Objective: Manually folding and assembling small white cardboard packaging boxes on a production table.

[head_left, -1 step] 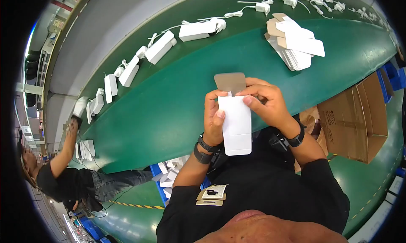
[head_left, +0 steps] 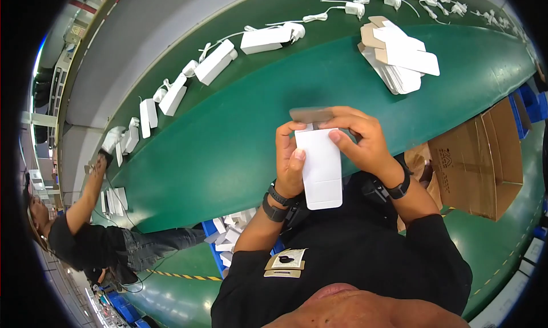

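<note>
A small white carton [head_left: 321, 168] is held upright in front of me, above the near edge of the green table. My left hand [head_left: 291, 157] grips its left side, thumb on the front face and fingers curled by the upper corner. At the top right, my right hand [head_left: 357, 137] pinches the carton with its thumb on the front and fingers behind the opening. The brown-grey inside of the carton's top flap [head_left: 310, 115] shows beyond the fingertips, blurred and tilted. What lies inside the carton is hidden.
Flat white cartons [head_left: 397, 60] lie stacked at the far right of the green table [head_left: 228, 122]. White chargers with cables [head_left: 354, 9] and standing cartons [head_left: 216, 63] line the far belt. A brown cardboard box [head_left: 474, 160] stands right. At left, a co-worker's hand [head_left: 103, 162] reaches toward the belt.
The carton's top flap has tipped and looks much shorter. The carton has shifted slightly right at its lower end, while both hands keep their hold. The co-worker's hand has moved a little.
</note>
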`<state>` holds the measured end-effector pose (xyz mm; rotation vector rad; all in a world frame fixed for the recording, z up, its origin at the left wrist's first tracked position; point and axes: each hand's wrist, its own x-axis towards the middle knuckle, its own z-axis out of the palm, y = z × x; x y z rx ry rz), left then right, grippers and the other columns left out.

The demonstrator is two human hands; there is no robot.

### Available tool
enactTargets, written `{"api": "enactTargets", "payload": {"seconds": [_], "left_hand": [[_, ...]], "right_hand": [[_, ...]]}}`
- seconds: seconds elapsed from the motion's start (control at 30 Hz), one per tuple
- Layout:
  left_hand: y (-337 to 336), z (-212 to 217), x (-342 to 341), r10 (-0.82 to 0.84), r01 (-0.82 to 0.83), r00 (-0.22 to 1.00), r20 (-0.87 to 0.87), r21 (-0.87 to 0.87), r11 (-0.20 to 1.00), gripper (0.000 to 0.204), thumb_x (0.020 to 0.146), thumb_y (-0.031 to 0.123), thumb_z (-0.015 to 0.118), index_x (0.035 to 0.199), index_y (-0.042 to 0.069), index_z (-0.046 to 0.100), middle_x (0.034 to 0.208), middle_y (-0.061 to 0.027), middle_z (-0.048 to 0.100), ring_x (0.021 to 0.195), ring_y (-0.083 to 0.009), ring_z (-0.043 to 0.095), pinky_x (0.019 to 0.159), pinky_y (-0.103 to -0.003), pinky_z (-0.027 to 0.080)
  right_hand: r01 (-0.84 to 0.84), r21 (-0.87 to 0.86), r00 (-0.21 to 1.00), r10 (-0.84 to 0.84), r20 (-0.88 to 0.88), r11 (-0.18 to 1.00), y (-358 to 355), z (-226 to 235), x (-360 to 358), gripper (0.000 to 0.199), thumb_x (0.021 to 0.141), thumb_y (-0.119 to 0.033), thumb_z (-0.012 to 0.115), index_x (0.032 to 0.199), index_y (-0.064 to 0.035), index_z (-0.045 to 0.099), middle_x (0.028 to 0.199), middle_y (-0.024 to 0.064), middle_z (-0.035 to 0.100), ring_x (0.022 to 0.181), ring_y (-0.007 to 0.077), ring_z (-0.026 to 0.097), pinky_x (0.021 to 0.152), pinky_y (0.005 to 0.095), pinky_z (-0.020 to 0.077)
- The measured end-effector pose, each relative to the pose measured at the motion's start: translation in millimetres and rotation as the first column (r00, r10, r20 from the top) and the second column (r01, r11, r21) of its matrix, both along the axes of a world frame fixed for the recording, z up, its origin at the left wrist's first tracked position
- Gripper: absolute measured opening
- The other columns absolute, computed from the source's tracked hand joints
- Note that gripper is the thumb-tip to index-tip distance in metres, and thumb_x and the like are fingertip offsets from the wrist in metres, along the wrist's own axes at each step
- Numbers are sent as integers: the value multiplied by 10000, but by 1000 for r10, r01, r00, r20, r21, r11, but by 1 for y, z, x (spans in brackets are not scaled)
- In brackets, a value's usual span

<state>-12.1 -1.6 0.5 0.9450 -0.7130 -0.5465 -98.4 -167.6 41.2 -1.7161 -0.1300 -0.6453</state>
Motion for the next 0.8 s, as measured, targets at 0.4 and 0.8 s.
{"api": "enactTargets", "payload": {"seconds": [0.4,0.8], "left_hand": [[-7,6,2,68,-73,939,337,1,997,770,910,72,615,1501,88,121,1180,-269,612,990,-235,639,847,-352,515],[-14,3,8,11,-43,939,344,85,995,644,916,82,590,1474,9,277,1160,-212,622,1016,-233,641,882,-346,507]], "right_hand": [[-26,249,999,33,-22,968,-12,6,-4,91,897,-26,677,976,11,704,1051,142,669,1036,250,668,865,346,543],[-77,364,980,138,-145,928,-32,10,-10,133,886,-7,680,1013,23,708,1097,141,662,1061,224,652,897,326,525]]}}
